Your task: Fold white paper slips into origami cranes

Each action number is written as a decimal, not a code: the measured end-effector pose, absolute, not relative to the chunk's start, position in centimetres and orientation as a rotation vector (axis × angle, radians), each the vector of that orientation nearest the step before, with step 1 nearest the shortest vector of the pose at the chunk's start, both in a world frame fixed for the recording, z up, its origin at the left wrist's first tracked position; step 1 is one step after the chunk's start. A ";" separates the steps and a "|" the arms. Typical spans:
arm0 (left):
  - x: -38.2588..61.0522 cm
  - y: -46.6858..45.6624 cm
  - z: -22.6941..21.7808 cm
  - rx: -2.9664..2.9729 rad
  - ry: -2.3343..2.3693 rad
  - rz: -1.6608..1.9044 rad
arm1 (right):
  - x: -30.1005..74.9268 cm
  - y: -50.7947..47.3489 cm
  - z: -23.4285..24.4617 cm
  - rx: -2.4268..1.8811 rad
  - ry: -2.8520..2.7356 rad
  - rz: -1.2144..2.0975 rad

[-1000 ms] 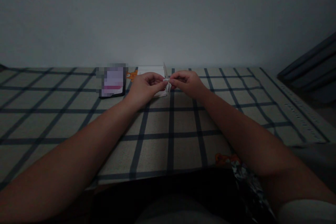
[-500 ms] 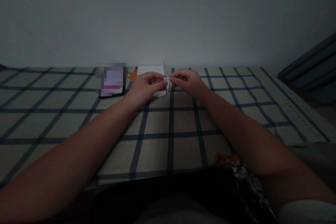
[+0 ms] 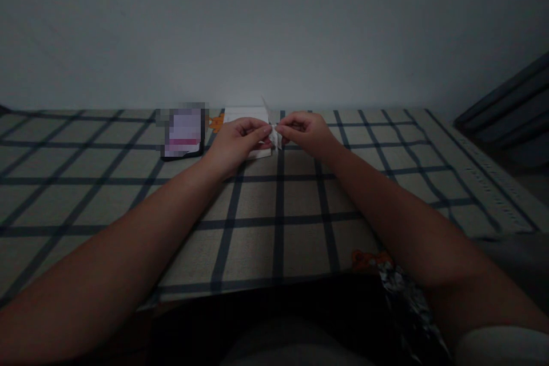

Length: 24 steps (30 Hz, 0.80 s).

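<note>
Between my two hands is a small, crumpled white piece that looks like paper. My left hand pinches its left side between thumb and fingers. On the other side, my right hand has thumb and fingertips closed on its upper right edge. A flat white booklet or stack of paper lies on the cloth behind and under my left hand, partly covered by it. One thin sheet sticks up at its right edge. Dim light hides the fine detail of the white piece.
A checked tablecloth covers the table, which meets a plain wall. A phone-like device with a lit screen lies to the left. Shiny crinkled dark material is near the front edge. Dark folded fabric stands at right.
The fingers of both hands have shifted slightly on the white piece, and more of it shows below them. The thin upright sheet leans further left. The arms stay nearly in place.
</note>
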<state>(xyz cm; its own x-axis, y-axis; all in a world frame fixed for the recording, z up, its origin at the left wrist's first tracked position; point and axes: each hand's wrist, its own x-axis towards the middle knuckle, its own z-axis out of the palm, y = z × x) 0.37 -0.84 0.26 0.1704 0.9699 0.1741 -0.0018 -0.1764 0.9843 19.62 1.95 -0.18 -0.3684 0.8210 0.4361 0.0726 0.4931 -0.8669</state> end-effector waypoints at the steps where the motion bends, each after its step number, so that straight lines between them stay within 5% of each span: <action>1: 0.4 -0.8 0.2 1.429 1.003 1.218 | 19.6 2.0 -0.2 -0.754 -1.774 0.975; 13: 0.7 -1.2 1.0 1.448 1.172 1.423 | 19.4 0.8 0.4 -0.885 -1.937 0.720; 24: 0.3 -0.7 1.0 1.236 0.969 1.361 | 20.3 1.3 0.4 -0.750 -1.945 0.972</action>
<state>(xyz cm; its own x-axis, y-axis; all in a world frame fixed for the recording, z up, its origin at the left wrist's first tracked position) 0.35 -0.73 1.01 0.0399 0.9844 0.1714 -0.1605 -0.1630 0.9735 20.28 1.29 0.39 -0.4891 0.7746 0.4010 0.1445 0.5254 -0.8385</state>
